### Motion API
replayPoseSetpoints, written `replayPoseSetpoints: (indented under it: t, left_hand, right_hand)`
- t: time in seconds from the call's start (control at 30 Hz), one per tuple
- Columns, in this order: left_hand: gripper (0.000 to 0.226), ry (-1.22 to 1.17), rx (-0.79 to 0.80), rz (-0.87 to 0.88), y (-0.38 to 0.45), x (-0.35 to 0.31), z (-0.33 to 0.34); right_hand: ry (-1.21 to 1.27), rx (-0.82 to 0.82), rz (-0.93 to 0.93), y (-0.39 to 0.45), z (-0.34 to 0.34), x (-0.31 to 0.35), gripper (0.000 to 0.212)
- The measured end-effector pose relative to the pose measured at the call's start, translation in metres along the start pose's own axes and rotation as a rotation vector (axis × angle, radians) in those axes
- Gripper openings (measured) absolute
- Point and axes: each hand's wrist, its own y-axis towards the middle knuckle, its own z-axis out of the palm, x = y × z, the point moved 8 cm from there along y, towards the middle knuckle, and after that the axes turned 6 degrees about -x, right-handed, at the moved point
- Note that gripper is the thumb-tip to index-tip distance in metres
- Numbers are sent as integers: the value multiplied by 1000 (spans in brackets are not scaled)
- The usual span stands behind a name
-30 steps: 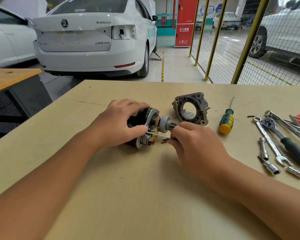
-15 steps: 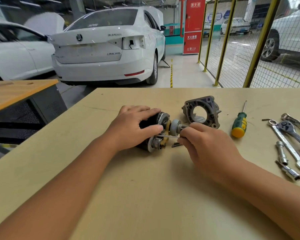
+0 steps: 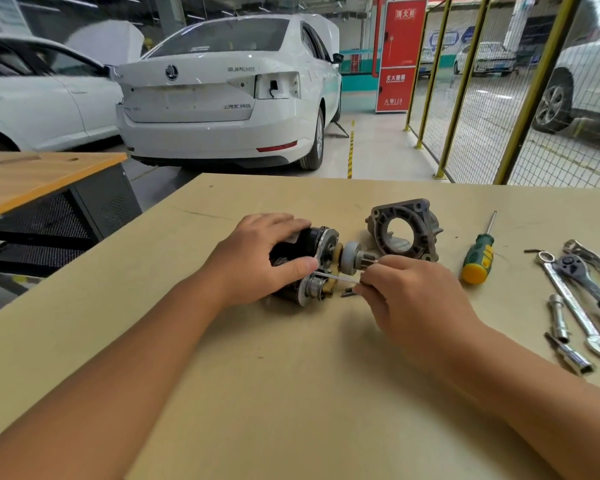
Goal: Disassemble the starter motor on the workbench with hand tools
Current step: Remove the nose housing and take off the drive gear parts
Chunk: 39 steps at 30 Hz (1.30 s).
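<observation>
Gripping starter motor [image 3: 300, 263] w/ left hand [image 3: 257, 259].

left hand [image 3: 257, 258]: fingers curled over the top, thumb pointing right, gripping
right hand [image 3: 413, 299]: fingertips pinched together, palm down
arms: both stretched forward

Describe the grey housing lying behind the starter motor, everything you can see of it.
The housing is a dull grey cast-metal piece, already off the starter motor. It rests on the workbench with its large round opening facing the camera, ringed by a thick flange with ribs. A pale inner surface shows through the hole. It sits behind the right hand, left of the green-and-yellow screwdriver. Neither hand holds it.
</observation>
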Motion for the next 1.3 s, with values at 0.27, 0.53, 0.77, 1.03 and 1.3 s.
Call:
replayPoseSetpoints:
  t: [0.27,0.53,0.77,1.03,1.3]
  left_hand:
    - [117,66,121,89,-7,-5,0]
    - [122,145,54,86,-8,-12,1]
    - [120,144,53,100,-8,-12,2]
    - [118,149,48,113,-8,-12,3]
    - [117,143,70,108,-9,-13,3]
  right_hand:
    - [18,-48,-8,3,-5,7,14]
    - [168,-79,20,2,-3,6,18]
    - [82,17,117,2,5,2,19]
    - [-47,-20,106,7,-2,2,6]
    - [179,-48,65,5,4,-1,17]
